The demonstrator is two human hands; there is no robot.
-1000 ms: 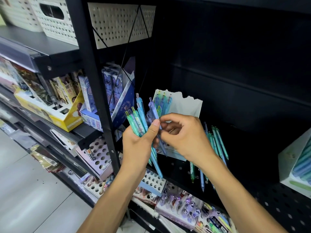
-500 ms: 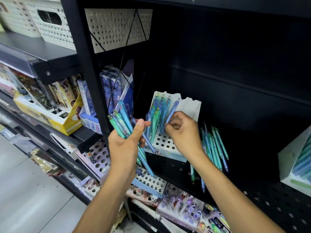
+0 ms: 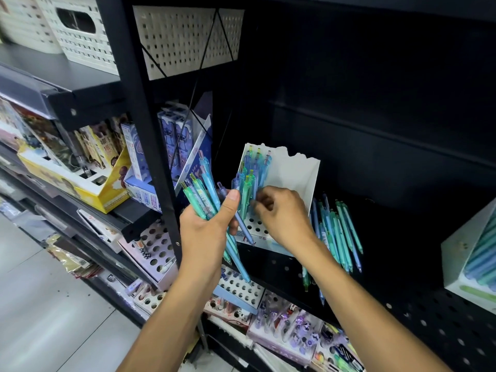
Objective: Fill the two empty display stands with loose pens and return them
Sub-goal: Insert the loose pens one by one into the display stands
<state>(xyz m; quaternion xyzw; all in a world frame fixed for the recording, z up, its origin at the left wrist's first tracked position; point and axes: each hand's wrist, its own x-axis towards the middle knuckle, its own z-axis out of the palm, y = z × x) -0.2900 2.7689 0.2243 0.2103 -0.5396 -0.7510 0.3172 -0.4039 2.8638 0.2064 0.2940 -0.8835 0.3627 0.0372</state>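
You are standing at the black shelf (image 3: 402, 299), and the white display stand (image 3: 290, 173) is sitting on it, leaning back, with a cluster of blue and green pens already standing in its left-hand holes (image 3: 251, 181). Most of the holes nearer the front and right are showing empty, so by my reading you are in the middle of filling the first stand, with plenty of slots left. A heap of loose pens (image 3: 338, 232) is lying on the shelf just right of the stand, partly behind your right wrist.

Your left hand (image 3: 206, 232) is gripping a fanned bundle of pens (image 3: 204, 197), thumb pressing across the shafts, with one purple-blue pen (image 3: 239, 218) slanting down towards the stand's base. Your right hand (image 3: 284, 213) is hovering right at the standing pens, fingers curled at their barrels; I cannot tell whether it is pinching one or merely steadying them.

The next move is calling for drawing one pen from the bundle and steering its tip into an open hole without knocking its neighbours.

Against half a second ago, the pen your right hand was seating is now standing in the stand, your right hand is sitting a little lower, and your left hand is drawing closer to the stand
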